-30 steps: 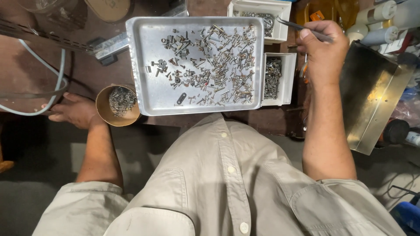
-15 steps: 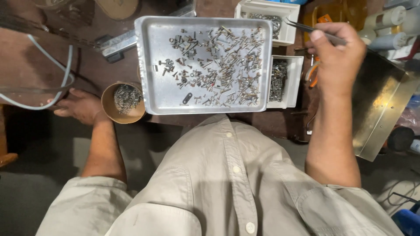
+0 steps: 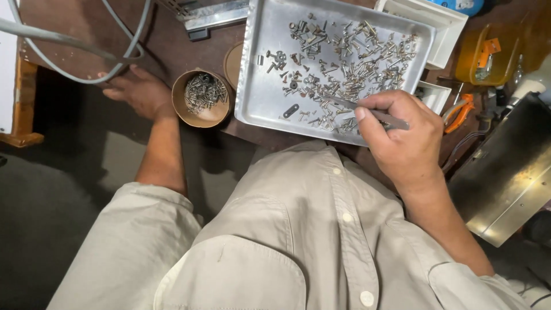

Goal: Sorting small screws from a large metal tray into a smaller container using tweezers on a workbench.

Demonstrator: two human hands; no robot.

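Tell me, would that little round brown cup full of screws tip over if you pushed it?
Probably not easily: the brown cup looks short and wide, and sits flat on the table. Its pile of screws likely makes it heavy for its size. Its thin wall might be cardboard, so squeezing could dent it.

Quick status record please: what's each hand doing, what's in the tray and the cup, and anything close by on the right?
right hand: holds tweezers, tips among the screws
left hand: flat on the brown table, beside the cup
metal tray: loose screws scattered in it
round cup: partly filled with screws
right of tray: orange pliers, white bins
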